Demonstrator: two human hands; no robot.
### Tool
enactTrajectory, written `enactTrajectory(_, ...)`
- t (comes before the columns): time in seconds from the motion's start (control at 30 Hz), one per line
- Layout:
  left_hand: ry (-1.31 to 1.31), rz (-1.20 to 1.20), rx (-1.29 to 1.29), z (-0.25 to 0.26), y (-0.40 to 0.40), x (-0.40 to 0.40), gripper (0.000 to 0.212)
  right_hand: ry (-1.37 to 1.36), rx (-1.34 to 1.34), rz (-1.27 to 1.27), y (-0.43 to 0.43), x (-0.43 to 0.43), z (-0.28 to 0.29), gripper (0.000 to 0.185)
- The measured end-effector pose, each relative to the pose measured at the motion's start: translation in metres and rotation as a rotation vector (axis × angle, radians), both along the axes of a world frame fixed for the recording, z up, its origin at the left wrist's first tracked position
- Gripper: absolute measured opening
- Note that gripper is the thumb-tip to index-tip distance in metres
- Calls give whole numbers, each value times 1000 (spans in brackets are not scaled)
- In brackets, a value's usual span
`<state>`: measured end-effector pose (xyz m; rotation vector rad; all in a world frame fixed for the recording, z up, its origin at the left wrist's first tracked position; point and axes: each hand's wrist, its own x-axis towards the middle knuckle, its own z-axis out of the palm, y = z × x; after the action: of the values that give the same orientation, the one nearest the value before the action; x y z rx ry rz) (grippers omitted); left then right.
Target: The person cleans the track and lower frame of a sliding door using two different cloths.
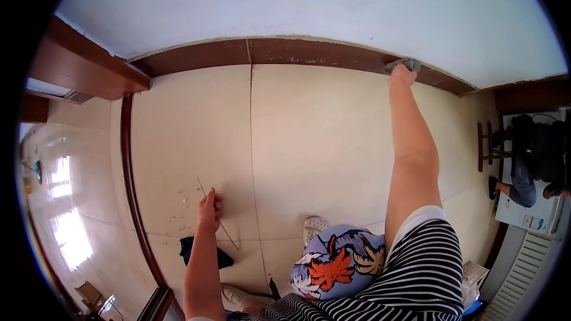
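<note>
My right hand [405, 75] reaches out to the far right and presses a grey cloth [412, 64] against the brown skirting board [312, 52] at the foot of the white wall. Pale flecks mark the middle stretch of that board. Nearer to me, on the left, my left hand [209, 209] grips a thin, straight rod [229, 236] that sticks out on both sides of the fist. Crumbs of debris [185, 199] lie on the tiles beside this hand. A dark blue cloth [225, 259] lies on the floor, partly hidden by my left forearm.
Beige floor tiles [312, 142] spread before me, bordered on the left by a dark wooden threshold strip [129, 165]. A wooden door frame [89, 62] juts out at upper left. Another person [535, 151] is at the far right, near a wooden stool [484, 147].
</note>
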<state>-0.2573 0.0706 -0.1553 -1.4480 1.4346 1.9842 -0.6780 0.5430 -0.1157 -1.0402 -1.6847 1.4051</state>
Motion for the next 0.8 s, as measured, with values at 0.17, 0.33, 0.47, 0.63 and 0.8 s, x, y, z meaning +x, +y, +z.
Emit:
enactTrajectory(0.17, -84, -87, -54, 4, 7, -12, 37, 187, 389, 337, -116, 22, -17, 22)
enactTrajectory(0.33, -138, -86, -92, 7, -5, -11, 39, 140, 408, 727, -223, 59, -6, 33)
enactTrajectory(0.47, -149, -82, -103, 6, -8, -8, 40, 116, 290, 658, -175, 45, -20, 34)
enactTrajectory(0.63, -112, -86, -86, 2, 9, -14, 40, 79, 28, 229, 24, 7, -33, 29)
enactTrajectory(0.8, -146, -71, -126, 10, 4, -15, 40, 124, -378, 119, -12, 1, -32, 30)
